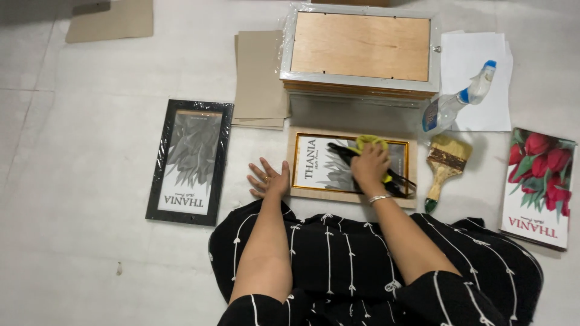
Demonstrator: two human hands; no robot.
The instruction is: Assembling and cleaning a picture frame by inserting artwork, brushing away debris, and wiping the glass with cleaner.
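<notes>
Tiled floor (90, 121) under everything. Stack of frames (360, 48) at top centre, backs up; cardboard sheets (260, 75) just to its left. Black frame (190, 160) w/ grey leaf print lying well left. Gold-edged frame (350, 166) flat in front of the lap, betw. both hands. Tulip print (539, 187) far right. Paintbrush (444, 169) and spray bottle (456, 99) just right of gold-edged frame. Right hand (370, 166) closed on yellow cloth (368, 143), pressed to the glass. Left hand (269, 179) flat, fingers spread wide, holding nothing, touching frame's left edge.
</notes>
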